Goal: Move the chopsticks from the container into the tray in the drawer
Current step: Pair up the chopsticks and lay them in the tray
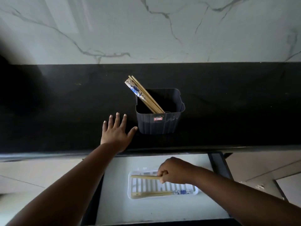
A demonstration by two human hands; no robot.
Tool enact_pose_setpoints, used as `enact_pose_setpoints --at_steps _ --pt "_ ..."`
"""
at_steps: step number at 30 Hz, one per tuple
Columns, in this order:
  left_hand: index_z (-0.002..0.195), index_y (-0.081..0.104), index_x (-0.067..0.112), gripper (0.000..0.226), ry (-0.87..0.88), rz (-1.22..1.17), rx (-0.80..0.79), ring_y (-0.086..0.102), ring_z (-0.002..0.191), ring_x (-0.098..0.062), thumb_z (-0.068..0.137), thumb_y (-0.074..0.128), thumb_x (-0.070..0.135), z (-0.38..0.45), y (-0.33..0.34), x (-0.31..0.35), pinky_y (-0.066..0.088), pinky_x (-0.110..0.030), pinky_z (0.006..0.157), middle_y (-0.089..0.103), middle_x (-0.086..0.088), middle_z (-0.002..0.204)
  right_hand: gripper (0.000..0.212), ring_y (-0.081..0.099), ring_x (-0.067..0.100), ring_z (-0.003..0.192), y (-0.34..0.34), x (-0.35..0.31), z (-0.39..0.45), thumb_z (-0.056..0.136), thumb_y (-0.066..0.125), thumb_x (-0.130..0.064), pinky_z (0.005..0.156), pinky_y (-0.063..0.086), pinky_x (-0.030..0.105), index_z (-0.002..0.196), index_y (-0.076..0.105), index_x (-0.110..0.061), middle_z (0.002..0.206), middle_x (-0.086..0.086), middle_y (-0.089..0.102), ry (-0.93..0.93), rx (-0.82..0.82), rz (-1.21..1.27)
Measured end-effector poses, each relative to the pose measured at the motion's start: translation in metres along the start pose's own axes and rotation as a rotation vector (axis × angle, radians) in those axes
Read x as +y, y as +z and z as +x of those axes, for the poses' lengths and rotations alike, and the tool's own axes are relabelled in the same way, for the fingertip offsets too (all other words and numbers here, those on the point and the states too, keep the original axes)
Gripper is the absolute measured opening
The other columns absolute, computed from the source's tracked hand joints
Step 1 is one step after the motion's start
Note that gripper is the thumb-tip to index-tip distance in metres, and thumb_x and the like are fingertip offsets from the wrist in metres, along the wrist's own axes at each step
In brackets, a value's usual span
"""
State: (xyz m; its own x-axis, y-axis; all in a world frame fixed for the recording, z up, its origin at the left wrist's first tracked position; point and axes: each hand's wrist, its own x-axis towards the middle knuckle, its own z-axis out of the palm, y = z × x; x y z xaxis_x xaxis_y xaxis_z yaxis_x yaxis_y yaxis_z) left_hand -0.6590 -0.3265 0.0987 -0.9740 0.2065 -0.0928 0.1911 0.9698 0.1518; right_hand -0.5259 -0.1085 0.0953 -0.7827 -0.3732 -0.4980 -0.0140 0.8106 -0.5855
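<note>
A dark square container point(158, 123) stands on the black counter with several wooden chopsticks point(143, 93) leaning out of its far left corner, some with blue-and-white tops. Below, an open white drawer point(117, 185) holds a white slotted tray point(162, 187). A few chopsticks point(156, 193) lie along the tray's near side. My right hand point(175, 172) hovers over the tray's far side, shut on a wooden chopstick point(143, 176) that points left. My left hand point(116, 132) rests flat on the counter, fingers spread, thumb almost touching the container's left wall.
A marble-patterned wall point(146, 30) rises behind the black counter point(65, 103). The drawer's dark side rail point(219, 165) runs along its right edge. Pale cabinet fronts flank the drawer on both sides.
</note>
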Motion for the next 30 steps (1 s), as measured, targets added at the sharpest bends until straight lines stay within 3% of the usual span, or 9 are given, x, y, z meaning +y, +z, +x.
enact_pose_setpoints --at_steps 4,6,8,11,16,21,24,28,30 --pt "0.154 0.009 0.028 0.088 0.006 -0.003 0.064 -0.003 0.15 -0.026 0.082 0.01 0.078 0.003 0.014 -0.007 0.001 -0.047 0.119 0.003 -0.003 0.164 0.017 0.051 -0.003 0.05 0.033 0.02 0.014 0.079 0.057 -0.008 0.057 0.047 0.021 0.082 0.072 -0.015 0.051 -0.02 0.056 0.115 -0.013 -0.038" --pt "0.154 0.009 0.028 0.088 0.013 -0.005 0.062 -0.003 0.15 -0.026 0.082 0.009 0.079 0.005 0.012 -0.008 0.001 -0.046 0.119 0.003 -0.003 0.164 0.017 0.051 0.005 0.054 0.046 0.026 0.022 0.08 0.053 -0.006 0.051 0.041 0.02 0.078 0.068 -0.013 0.066 -0.01 0.064 0.143 -0.023 -0.085" --pt "0.154 0.008 0.028 0.088 0.014 0.0 0.07 -0.004 0.15 -0.026 0.082 0.009 0.079 0.004 0.014 -0.007 0.001 -0.046 0.119 0.003 -0.003 0.164 0.014 0.056 0.015 0.066 0.055 0.027 0.03 0.08 0.054 -0.006 0.056 0.039 0.023 0.083 0.068 -0.007 0.086 0.006 0.07 0.148 -0.046 -0.128" --pt "0.154 0.006 0.028 0.088 0.013 -0.003 0.066 -0.005 0.15 -0.026 0.082 0.009 0.079 0.003 0.013 -0.007 0.0 -0.046 0.119 0.001 -0.003 0.164 0.014 0.064 0.026 0.084 0.064 0.026 0.04 0.082 0.058 -0.008 0.063 0.041 0.027 0.091 0.069 -0.007 0.098 0.01 0.071 0.154 -0.079 -0.171" --pt "0.154 0.007 0.028 0.086 0.016 -0.008 0.071 -0.005 0.15 -0.026 0.084 0.012 0.077 0.002 0.012 -0.007 0.0 -0.046 0.12 0.001 -0.003 0.164 0.013 0.057 0.019 0.081 0.069 0.026 0.051 0.084 0.061 -0.012 0.063 0.041 0.025 0.094 0.069 -0.014 0.099 0.004 0.069 0.152 -0.088 -0.196" --pt "0.155 0.006 0.028 0.085 0.019 -0.01 0.071 -0.006 0.15 -0.026 0.085 0.012 0.077 0.002 0.012 -0.006 -0.001 -0.046 0.119 0.0 -0.003 0.164 0.018 0.047 0.02 0.071 0.082 0.034 0.053 0.081 0.052 -0.004 0.054 0.028 0.027 0.095 0.063 -0.001 0.097 0.02 0.065 0.156 -0.082 -0.248" --pt "0.155 0.006 0.028 0.085 0.023 -0.011 0.07 -0.006 0.149 -0.026 0.085 0.012 0.077 0.002 0.012 -0.007 -0.001 -0.046 0.119 0.0 -0.003 0.164 0.011 0.056 0.025 0.079 0.085 0.036 0.049 0.084 0.052 -0.008 0.059 0.032 0.028 0.095 0.056 -0.009 0.084 0.003 0.051 0.081 -0.02 -0.344" --pt "0.154 0.005 0.028 0.086 0.025 -0.015 0.073 -0.007 0.149 -0.026 0.084 0.01 0.078 0.003 0.012 -0.007 -0.001 -0.046 0.119 0.0 -0.003 0.164 0.019 0.061 0.028 0.093 0.08 0.03 0.043 0.086 0.053 -0.01 0.065 0.04 0.03 0.105 0.053 -0.011 0.102 0.004 0.057 0.071 0.028 -0.366" --pt "0.154 0.005 0.028 0.086 0.026 -0.016 0.07 -0.007 0.149 -0.026 0.085 0.011 0.077 0.002 0.011 -0.007 -0.002 -0.046 0.119 -0.001 -0.003 0.164 0.03 0.061 0.027 0.103 0.06 0.012 0.036 0.086 0.057 -0.013 0.077 0.049 0.031 0.116 0.057 -0.012 0.116 0.005 0.061 0.116 -0.013 -0.258"
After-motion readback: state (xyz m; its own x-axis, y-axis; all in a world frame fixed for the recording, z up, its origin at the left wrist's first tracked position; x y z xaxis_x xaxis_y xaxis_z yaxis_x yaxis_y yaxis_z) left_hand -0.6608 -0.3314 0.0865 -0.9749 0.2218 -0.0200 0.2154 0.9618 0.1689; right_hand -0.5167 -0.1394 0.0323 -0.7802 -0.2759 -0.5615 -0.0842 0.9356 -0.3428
